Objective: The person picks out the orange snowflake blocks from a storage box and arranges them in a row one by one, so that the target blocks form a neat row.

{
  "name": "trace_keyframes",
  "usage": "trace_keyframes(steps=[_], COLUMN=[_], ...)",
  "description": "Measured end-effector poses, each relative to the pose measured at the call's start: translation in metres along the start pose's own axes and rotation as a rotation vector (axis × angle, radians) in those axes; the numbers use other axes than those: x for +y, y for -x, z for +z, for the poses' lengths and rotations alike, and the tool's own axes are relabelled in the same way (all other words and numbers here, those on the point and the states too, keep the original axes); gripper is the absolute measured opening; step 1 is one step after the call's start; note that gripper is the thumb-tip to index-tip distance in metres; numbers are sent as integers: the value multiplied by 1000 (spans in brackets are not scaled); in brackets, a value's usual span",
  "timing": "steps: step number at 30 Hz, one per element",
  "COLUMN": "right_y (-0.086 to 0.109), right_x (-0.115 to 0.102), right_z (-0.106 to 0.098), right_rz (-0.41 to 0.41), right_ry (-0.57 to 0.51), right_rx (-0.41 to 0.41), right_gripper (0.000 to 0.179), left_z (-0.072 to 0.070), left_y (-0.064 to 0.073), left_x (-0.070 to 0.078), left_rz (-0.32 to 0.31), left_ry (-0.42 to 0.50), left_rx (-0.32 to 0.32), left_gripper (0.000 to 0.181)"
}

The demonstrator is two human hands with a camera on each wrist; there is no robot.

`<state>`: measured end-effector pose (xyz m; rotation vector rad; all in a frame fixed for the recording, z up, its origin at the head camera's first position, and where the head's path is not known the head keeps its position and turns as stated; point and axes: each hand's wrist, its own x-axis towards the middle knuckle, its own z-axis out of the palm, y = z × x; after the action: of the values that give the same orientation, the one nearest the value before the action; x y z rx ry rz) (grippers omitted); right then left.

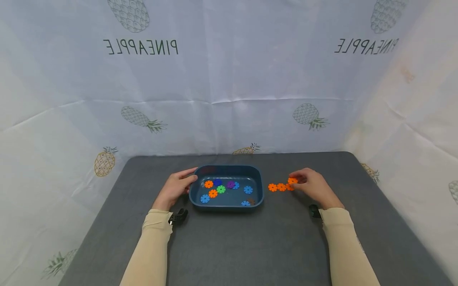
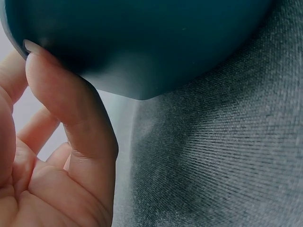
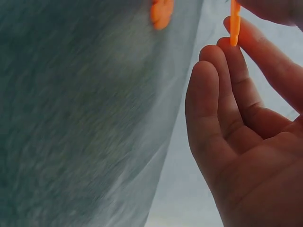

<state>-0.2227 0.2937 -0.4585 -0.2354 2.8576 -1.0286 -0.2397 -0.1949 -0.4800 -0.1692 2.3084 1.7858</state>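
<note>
At the left end of a dark blue rectangular tray (image 1: 226, 208), my left hand (image 1: 174, 190) grips the rim, thumb (image 2: 57, 90) on the near side and fingers behind. My right hand (image 1: 315, 186) pinches an orange notched disc (image 1: 292, 180) between thumb and fingertips; the right wrist view shows this orange disc (image 3: 235, 23) edge-on. Just under it, orange discs (image 1: 281, 187) lie in a row on the table, the rightmost partly covered by the held one. Inside the tray are several loose discs, including a green disc (image 1: 221, 189), a purple disc (image 1: 230, 185) and blue discs (image 1: 248, 190).
The grey table (image 1: 247, 246) runs back to a hanging white cloth (image 1: 222, 127) printed with pineapples, which also rises at both sides. A dark band (image 1: 179, 216) is on the left wrist and another band (image 1: 315, 211) on the right.
</note>
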Motion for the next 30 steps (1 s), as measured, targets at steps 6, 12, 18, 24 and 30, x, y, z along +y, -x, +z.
trace_keyframes(steps=[6, 12, 18, 24, 30], right_y=[0, 2, 2, 2, 2], right_x=[14, 22, 24, 25, 27], right_z=[-1, -1, -2, -2, -1], right_rz=[42, 64, 88, 96, 96], right_ry=[30, 38, 46, 43, 43], right_rx=[-10, -16, -36, -51, -49], right_gripper=[38, 38, 38, 38, 39], left_z=[-2, -3, -4, -4, -3], left_y=[1, 1, 2, 1, 2], left_x=[-1, 0, -1, -2, 0], left_rz=[4, 20, 20, 12, 13], left_ry=[3, -11, -10, -21, -24], left_rx=[-6, -12, -18, -13, -14], left_gripper=[50, 50, 50, 49, 50])
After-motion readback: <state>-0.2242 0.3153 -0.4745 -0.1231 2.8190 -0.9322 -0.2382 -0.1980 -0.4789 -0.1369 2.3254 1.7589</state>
